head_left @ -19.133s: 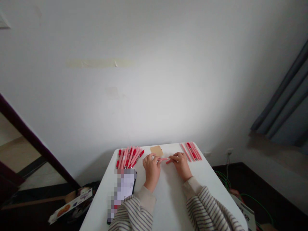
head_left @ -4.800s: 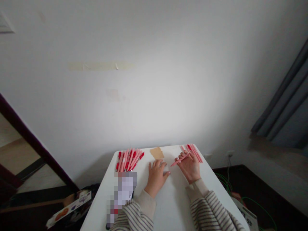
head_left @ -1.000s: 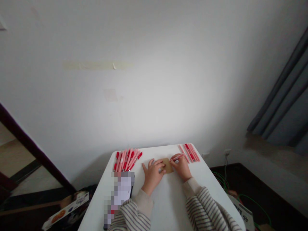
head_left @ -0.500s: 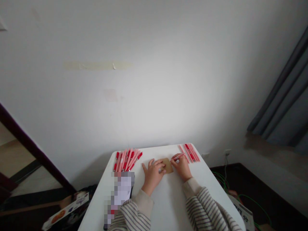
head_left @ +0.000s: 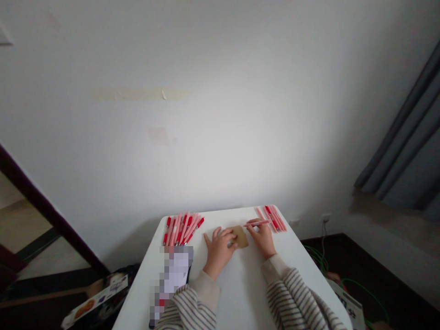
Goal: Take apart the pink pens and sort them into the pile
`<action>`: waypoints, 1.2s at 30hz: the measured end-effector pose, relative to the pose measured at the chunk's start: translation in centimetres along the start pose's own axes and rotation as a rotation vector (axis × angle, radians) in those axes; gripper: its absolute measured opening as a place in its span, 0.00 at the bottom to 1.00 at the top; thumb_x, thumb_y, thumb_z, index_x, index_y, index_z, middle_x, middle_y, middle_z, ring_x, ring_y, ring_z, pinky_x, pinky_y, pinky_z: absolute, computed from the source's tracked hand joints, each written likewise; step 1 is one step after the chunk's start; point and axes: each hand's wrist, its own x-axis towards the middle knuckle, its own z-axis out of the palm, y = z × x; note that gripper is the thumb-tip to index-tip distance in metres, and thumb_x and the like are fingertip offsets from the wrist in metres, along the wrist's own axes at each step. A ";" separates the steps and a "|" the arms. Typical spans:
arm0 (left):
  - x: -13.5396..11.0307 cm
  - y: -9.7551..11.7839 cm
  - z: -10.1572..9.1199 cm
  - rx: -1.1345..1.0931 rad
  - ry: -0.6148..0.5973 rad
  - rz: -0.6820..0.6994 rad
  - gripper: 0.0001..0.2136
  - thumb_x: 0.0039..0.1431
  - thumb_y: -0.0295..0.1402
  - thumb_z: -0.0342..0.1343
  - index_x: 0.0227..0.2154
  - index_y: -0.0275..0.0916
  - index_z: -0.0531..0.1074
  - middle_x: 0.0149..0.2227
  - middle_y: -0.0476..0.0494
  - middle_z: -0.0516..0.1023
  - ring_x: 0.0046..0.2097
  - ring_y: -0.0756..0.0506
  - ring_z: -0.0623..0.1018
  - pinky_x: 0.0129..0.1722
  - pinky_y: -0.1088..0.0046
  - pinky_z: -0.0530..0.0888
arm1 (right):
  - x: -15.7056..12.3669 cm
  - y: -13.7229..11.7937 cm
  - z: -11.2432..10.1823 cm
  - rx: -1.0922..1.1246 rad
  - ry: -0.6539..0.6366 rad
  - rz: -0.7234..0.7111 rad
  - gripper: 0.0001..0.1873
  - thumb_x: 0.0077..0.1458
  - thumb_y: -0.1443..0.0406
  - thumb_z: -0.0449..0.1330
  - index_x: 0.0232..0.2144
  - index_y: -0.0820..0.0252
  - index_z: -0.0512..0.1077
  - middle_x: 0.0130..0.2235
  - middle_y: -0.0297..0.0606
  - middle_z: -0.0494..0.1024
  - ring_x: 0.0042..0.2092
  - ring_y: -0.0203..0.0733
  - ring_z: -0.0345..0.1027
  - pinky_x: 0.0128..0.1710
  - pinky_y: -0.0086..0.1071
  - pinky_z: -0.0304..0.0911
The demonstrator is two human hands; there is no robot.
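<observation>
My left hand (head_left: 222,247) rests on a small brown card (head_left: 241,236), fingers spread and pressing on its left part. The card lies flat on the white table, partly hidden under those fingers. In my right hand (head_left: 263,240), a pink pen (head_left: 260,222) is pinched between thumb and fingers. It lies nearly level, its left end close to the card's upper right corner. Just beyond that hand, several pink and red pens (head_left: 279,219) lie side by side at the table's far right corner.
A larger bunch of pink and red pens (head_left: 182,228) lies at the far left of the white table (head_left: 237,293). Nearer, by my left sleeve, is a blurred-out phone-like object (head_left: 177,270). The wall (head_left: 220,137) stands behind the table. Green cables (head_left: 318,256) run along the floor at right.
The pen in my right hand has turned from a slant to nearly level, and more of its right end shows. My left hand stays on the card.
</observation>
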 end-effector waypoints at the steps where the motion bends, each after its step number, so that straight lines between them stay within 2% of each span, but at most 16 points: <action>1: 0.0 0.0 0.0 -0.004 0.005 0.004 0.12 0.54 0.37 0.57 0.42 0.57 0.74 0.57 0.50 0.72 0.63 0.35 0.60 0.61 0.34 0.41 | 0.0 0.0 0.0 0.007 -0.003 0.006 0.14 0.52 0.55 0.59 0.27 0.58 0.76 0.34 0.43 0.80 0.39 0.47 0.72 0.44 0.42 0.65; 9: 0.0 0.1 0.0 -0.002 0.000 0.001 0.12 0.54 0.37 0.57 0.42 0.55 0.74 0.57 0.50 0.72 0.63 0.35 0.60 0.62 0.34 0.42 | 0.0 0.4 0.1 0.060 -0.011 0.054 0.21 0.55 0.49 0.55 0.30 0.58 0.78 0.36 0.43 0.79 0.41 0.47 0.71 0.46 0.42 0.63; 15: 0.0 -0.1 0.1 -0.007 0.005 0.008 0.12 0.55 0.37 0.57 0.42 0.55 0.74 0.57 0.51 0.72 0.63 0.35 0.60 0.61 0.32 0.41 | 0.2 0.8 0.0 0.129 0.042 0.136 0.25 0.56 0.46 0.51 0.26 0.57 0.76 0.34 0.41 0.77 0.42 0.48 0.69 0.49 0.43 0.61; 17: 0.0 -0.3 0.2 -0.006 0.011 0.009 0.12 0.54 0.37 0.58 0.42 0.56 0.74 0.56 0.51 0.72 0.64 0.35 0.60 0.61 0.31 0.41 | 0.2 0.7 0.0 0.244 0.069 0.184 0.23 0.55 0.47 0.53 0.25 0.57 0.75 0.35 0.41 0.78 0.44 0.48 0.69 0.48 0.42 0.62; 20: 0.1 -0.5 0.4 -0.013 0.022 0.017 0.12 0.54 0.38 0.58 0.42 0.57 0.74 0.56 0.52 0.72 0.63 0.35 0.60 0.60 0.29 0.41 | 0.2 0.4 0.2 0.559 0.093 0.287 0.17 0.51 0.51 0.57 0.29 0.58 0.76 0.40 0.42 0.78 0.45 0.47 0.70 0.45 0.40 0.66; 23: 0.1 -0.6 0.6 -0.019 0.033 0.016 0.12 0.54 0.37 0.58 0.42 0.59 0.74 0.56 0.53 0.72 0.63 0.36 0.61 0.60 0.29 0.41 | 0.3 -0.1 0.3 0.830 0.063 0.417 0.13 0.45 0.56 0.64 0.31 0.59 0.76 0.40 0.42 0.78 0.38 0.42 0.71 0.36 0.34 0.67; 27: 0.1 -0.6 0.7 -0.005 0.032 0.005 0.12 0.54 0.37 0.58 0.42 0.59 0.74 0.57 0.52 0.72 0.64 0.35 0.60 0.61 0.32 0.42 | 0.3 -1.0 0.0 1.118 -0.025 0.537 0.18 0.39 0.64 0.69 0.37 0.54 0.74 0.38 0.33 0.77 0.31 0.33 0.67 0.28 0.27 0.62; 31: 0.1 -0.6 0.7 0.002 0.021 0.010 0.14 0.54 0.37 0.58 0.44 0.58 0.74 0.58 0.50 0.71 0.64 0.34 0.60 0.61 0.32 0.44 | 0.4 -1.9 -0.5 1.342 -0.084 0.615 0.11 0.47 0.57 0.66 0.30 0.55 0.71 0.30 0.31 0.72 0.28 0.32 0.63 0.26 0.28 0.61; 36: 0.1 -0.6 0.5 -0.025 0.026 0.024 0.15 0.53 0.37 0.59 0.45 0.57 0.74 0.57 0.48 0.72 0.63 0.33 0.60 0.61 0.31 0.43 | 0.4 -2.2 -0.9 1.428 -0.152 0.612 0.21 0.52 0.46 0.59 0.24 0.56 0.65 0.24 0.29 0.64 0.25 0.32 0.57 0.27 0.29 0.58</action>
